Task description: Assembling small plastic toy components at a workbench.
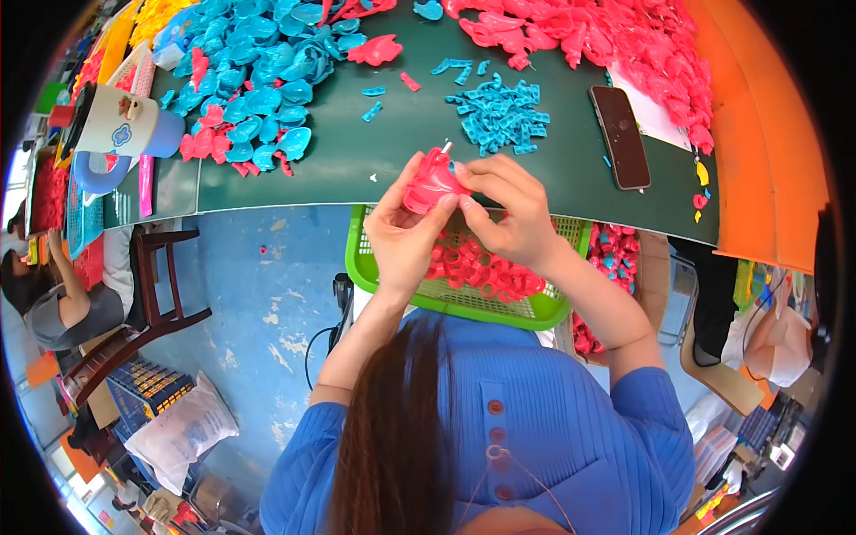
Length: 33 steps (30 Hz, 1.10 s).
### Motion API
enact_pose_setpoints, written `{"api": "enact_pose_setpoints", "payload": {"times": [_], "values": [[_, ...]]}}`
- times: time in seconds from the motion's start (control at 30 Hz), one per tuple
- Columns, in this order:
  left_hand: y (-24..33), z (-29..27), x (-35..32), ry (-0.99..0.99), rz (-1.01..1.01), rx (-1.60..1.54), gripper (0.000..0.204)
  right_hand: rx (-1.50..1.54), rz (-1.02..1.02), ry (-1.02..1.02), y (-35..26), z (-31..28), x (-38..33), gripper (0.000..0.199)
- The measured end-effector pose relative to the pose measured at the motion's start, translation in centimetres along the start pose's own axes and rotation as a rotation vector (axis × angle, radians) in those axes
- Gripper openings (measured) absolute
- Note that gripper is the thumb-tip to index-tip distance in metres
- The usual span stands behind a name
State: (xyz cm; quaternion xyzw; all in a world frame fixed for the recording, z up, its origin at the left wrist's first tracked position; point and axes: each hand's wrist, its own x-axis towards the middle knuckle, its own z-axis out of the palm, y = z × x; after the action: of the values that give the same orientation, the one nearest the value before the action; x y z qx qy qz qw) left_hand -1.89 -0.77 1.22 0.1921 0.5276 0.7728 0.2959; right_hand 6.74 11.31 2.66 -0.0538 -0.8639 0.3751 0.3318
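Just over the near edge of the green table, my left hand (pixel 401 227) holds a glossy pink plastic shell part (pixel 428 185) between thumb and fingers. A small pale metallic tip sticks up from the part's upper end. My right hand (pixel 510 207) is closed in a pinch at the part's right side, its thumb and fingertips touching it. A speck of teal shows by the right fingertips; I cannot make out its shape. Below both hands, a green plastic basket (pixel 359 259) holds many pink ring-like pieces (pixel 486 267).
Beyond my hands lie a pile of small teal clips (pixel 501 114), teal shells (pixel 267 67) and pink parts (pixel 580 31). A phone (pixel 620 138) lies at right, a large mug (pixel 120 125) at left. A wooden stool (pixel 169 276) stands on the blue floor; other people sit at both sides.
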Motion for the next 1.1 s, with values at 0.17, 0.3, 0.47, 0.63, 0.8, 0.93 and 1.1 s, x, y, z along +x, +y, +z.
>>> {"api": "enact_pose_setpoints", "payload": {"times": [0.17,0.3,0.47,0.63,0.8,0.93,1.1], "values": [[0.2,-4.1,1.1,0.120,-0.038,-0.154,0.043,0.214,0.156,-0.429,0.4,1.2,5.6,0.020],[1.0,-7.3,1.4,0.258,0.059,-0.068,0.037,0.168,0.157,-0.341,1.0,5.3,10.9,0.021],[1.9,-12.8,1.1,0.450,0.320,-0.139,0.041,0.050,-0.137,-0.409,1.7,13.5,13.5,0.012],[3.8,-13.9,0.6,0.458,0.349,-0.081,0.044,-0.403,-0.287,-0.331,1.8,16.1,13.5,0.016],[3.5,-12.4,0.5,0.310,0.187,-0.017,0.046,-0.299,-0.252,-0.206,2.1,13.1,12.4,0.013],[3.1,-9.6,0.3,0.191,0.108,-0.063,0.035,0.046,0.044,-0.042,-0.1,6.8,11.4,0.012],[2.5,-7.0,0.9,-0.052,-0.009,-0.111,0.032,0.061,-0.071,-0.048,-2.6,2.1,8.7,0.011]]}}
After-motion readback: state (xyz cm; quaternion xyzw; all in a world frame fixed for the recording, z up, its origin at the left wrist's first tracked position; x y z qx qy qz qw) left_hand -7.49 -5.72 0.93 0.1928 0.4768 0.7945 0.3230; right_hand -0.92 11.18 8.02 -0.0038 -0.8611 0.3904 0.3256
